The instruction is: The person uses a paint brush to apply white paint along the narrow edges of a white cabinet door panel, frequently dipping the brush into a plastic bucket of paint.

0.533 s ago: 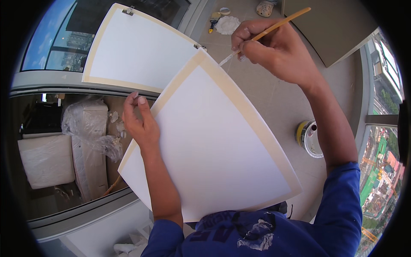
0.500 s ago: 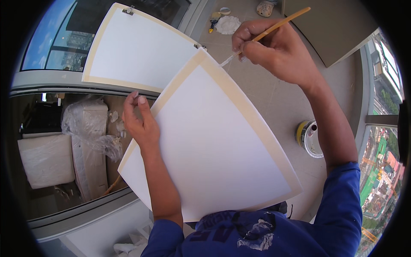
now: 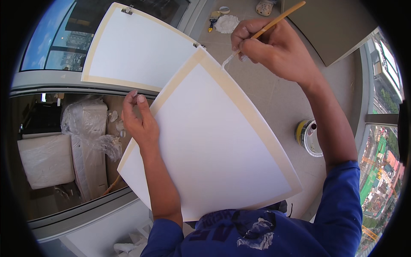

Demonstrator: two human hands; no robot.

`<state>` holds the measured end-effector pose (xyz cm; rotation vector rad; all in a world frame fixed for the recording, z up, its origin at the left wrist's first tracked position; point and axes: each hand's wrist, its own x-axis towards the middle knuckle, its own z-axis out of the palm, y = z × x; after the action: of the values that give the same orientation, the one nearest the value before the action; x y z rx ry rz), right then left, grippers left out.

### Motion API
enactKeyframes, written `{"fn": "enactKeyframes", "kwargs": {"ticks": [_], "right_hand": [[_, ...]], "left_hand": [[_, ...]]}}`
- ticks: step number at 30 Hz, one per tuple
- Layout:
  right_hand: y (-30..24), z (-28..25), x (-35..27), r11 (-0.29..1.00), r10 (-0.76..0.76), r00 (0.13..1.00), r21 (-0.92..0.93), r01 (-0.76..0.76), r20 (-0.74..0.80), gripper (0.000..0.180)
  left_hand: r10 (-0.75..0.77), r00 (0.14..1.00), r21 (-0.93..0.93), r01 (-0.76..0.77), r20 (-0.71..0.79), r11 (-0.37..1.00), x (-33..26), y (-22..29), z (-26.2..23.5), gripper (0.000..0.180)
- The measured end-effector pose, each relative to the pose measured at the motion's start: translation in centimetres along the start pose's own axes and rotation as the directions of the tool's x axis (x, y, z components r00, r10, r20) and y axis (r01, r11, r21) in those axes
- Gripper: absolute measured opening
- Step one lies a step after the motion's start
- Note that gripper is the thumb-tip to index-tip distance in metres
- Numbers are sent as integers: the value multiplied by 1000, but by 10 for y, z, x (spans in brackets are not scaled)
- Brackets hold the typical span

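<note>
My right hand point(image 3: 276, 53) grips a slim paintbrush point(image 3: 278, 19) by its yellow wooden handle. White paint coats the bristles, which meet the upper right edge of a large white board point(image 3: 214, 141). Beige masking tape borders the board's face, and its lower end rests against my body. Across its left part lies my left forearm. Beyond the board's left edge, my left hand point(image 3: 143, 120) is raised with thumb and fingers apart, loosely curled around nothing.
Another taped white board point(image 3: 137, 47) leans at the window, with binder clips on its edge. On the tiled floor stand a paint can point(image 3: 309, 138) at right and a small brush point(image 3: 212, 20) beside crumpled white material point(image 3: 227, 24). Plastic-wrapped items point(image 3: 47, 160) lie past the sill at left.
The brush tip has shifted slightly down and right along the board's edge, its handle tilting left with my right hand. My left hand and the board have hardly moved.
</note>
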<state>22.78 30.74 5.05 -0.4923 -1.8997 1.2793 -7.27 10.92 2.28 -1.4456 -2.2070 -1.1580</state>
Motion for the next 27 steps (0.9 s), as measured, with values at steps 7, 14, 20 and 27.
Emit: {"fn": "enactKeyframes", "kwargs": {"ticks": [7, 14, 20, 27], "right_hand": [[0, 0, -5, 999, 17, 1000, 27, -17, -3, 12], [-3, -7, -11, 997, 29, 998, 65, -33, 58, 9], [0, -1, 0, 998, 55, 998, 40, -56, 15, 11], [2, 7, 2, 993, 68, 996, 102, -63, -54, 12]], "left_hand": [[10, 1000, -11, -10, -4, 1000, 0, -2, 1, 40], [-8, 1000, -14, 8, -13, 1000, -1, -1, 1, 40], [-6, 1000, -1, 6, -2, 1000, 0, 0, 2, 40], [-39, 999, -20, 39, 4, 999, -2, 1, 2, 39]]}}
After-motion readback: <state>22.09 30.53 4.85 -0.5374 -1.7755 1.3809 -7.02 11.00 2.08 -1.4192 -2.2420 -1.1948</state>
